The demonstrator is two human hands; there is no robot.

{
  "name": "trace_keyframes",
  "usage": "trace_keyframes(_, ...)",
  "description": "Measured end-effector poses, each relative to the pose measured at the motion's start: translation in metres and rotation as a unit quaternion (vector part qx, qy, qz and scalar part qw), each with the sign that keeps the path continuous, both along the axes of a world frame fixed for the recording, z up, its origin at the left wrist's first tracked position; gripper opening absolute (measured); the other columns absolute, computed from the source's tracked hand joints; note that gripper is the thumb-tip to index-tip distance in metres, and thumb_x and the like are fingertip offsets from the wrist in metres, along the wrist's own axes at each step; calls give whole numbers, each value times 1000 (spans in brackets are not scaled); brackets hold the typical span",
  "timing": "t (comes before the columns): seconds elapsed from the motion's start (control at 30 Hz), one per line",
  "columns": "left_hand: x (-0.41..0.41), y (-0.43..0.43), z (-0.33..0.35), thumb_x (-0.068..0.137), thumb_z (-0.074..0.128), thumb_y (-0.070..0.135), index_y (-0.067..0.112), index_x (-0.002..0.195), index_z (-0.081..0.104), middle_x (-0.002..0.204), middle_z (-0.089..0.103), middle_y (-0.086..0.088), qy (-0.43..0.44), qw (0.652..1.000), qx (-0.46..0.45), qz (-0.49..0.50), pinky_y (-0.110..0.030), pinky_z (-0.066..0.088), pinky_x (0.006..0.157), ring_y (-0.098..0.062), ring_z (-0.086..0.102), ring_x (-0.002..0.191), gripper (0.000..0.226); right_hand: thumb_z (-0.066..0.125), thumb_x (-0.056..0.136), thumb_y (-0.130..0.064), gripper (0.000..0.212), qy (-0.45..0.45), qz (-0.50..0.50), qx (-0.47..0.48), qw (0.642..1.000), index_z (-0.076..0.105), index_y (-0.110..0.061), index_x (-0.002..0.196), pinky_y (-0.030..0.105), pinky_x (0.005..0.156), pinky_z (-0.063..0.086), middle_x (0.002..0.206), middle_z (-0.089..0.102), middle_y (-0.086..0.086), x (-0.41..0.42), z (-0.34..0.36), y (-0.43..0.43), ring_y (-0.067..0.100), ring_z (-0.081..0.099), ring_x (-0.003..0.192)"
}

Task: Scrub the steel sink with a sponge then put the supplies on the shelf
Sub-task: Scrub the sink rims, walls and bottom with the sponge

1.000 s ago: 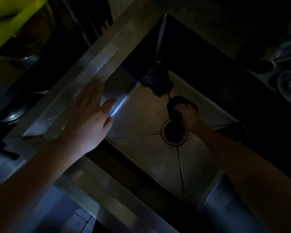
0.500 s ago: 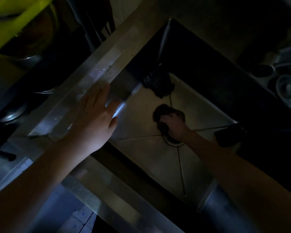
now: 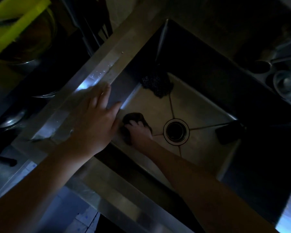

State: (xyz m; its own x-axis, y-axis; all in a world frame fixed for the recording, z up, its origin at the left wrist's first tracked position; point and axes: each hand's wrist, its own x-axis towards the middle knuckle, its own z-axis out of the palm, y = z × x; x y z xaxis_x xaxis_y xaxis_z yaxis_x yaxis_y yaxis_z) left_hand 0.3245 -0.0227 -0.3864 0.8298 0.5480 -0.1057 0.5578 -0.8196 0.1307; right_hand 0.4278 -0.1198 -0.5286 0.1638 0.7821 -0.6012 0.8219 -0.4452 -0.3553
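Note:
The scene is dim. A steel sink point(image 3: 196, 105) fills the middle of the view, with a round drain point(image 3: 176, 132) in its floor. My right hand point(image 3: 139, 132) reaches down into the basin and grips a dark sponge point(image 3: 133, 117), pressing it on the sink floor near the left wall, left of the drain. My left hand point(image 3: 94, 121) rests flat with straight fingers on the sink's left rim point(image 3: 106, 64). A dark scouring pad point(image 3: 156, 84) lies in the far corner of the basin.
A dark object point(image 3: 228, 133) sits at the basin's right side. Steel bowls point(image 3: 287, 83) and utensils stand at the far right. On the left, a yellow-green board point(image 3: 15, 22) and metal bowls sit on a lower rack.
My right hand has dragged the sponge from above the drain, across it, to the left side of the basin floor. My left hand stays on the rim.

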Motion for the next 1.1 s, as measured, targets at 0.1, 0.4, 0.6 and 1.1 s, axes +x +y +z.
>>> trace_keyframes(0.1,0,1,-1,78,66,19,10,121,59,145,34,-28,-9,1000,5,-9,-58,41,92,-49,44,121,44,51,92,-27,40,-35,-16,-19,999,44,-19,131,46,93,44,141,34,7,-13,-5,19,36,33,128)
trace_keyframes(0.4,-3,4,-10,74,72,18,13,121,59,144,35,-27,-11,1000,-15,-13,-53,44,90,-47,46,114,48,48,94,-12,55,-76,-100,-67,990,28,-25,143,51,92,46,157,13,1,24,-15,-11,38,27,135)
trace_keyframes(0.6,-1,4,-11,74,70,20,12,118,57,143,34,-29,-20,999,-30,-14,-58,43,90,-48,45,109,46,53,89,-7,64,-26,64,-114,991,26,-20,146,44,99,41,157,14,2,19,0,-114,33,24,138)
trace_keyframes(1.1,-14,-13,6,82,66,22,12,128,52,149,26,-24,5,999,-28,-32,-58,34,100,-45,32,132,49,57,85,-14,51,-8,-52,-118,992,43,-17,134,40,93,46,144,30,7,48,-7,-185,32,44,121)
